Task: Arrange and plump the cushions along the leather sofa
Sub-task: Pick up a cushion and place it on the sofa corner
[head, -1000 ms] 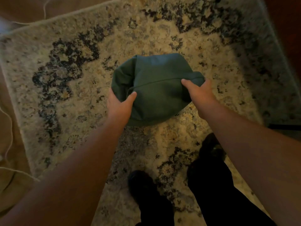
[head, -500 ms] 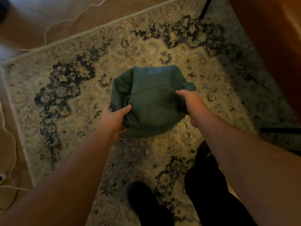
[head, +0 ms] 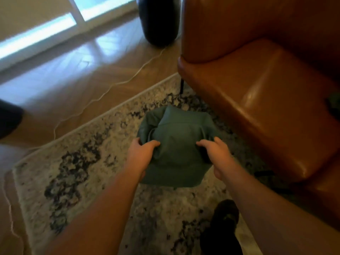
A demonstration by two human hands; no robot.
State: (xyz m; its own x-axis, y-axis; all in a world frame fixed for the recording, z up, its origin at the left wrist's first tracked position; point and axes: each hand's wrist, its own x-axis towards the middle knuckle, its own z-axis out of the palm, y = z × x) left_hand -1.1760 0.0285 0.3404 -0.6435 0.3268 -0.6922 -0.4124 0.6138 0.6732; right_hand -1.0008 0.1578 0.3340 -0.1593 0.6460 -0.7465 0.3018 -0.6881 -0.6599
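Note:
A dark green cushion (head: 176, 144) is held in the air over the patterned rug, squeezed inward from both sides. My left hand (head: 141, 155) grips its left side, fingers dug into the fabric. My right hand (head: 215, 153) grips its right side the same way. The brown leather sofa (head: 266, 100) fills the right of the view, its seat close to the cushion's right. A bit of another dark green thing (head: 334, 105) shows at the right edge on the sofa seat.
A pale rug with dark floral pattern (head: 73, 162) lies on the wooden floor (head: 73, 74). A thin white cable (head: 114, 83) runs across the floor. A black rounded object (head: 158, 21) stands by the sofa arm. My dark shoe (head: 224, 216) is below.
The view has tilted up and right, bringing the sofa, floor and window into sight. Both hands have moved closer together on the cushion, still squeezing it.

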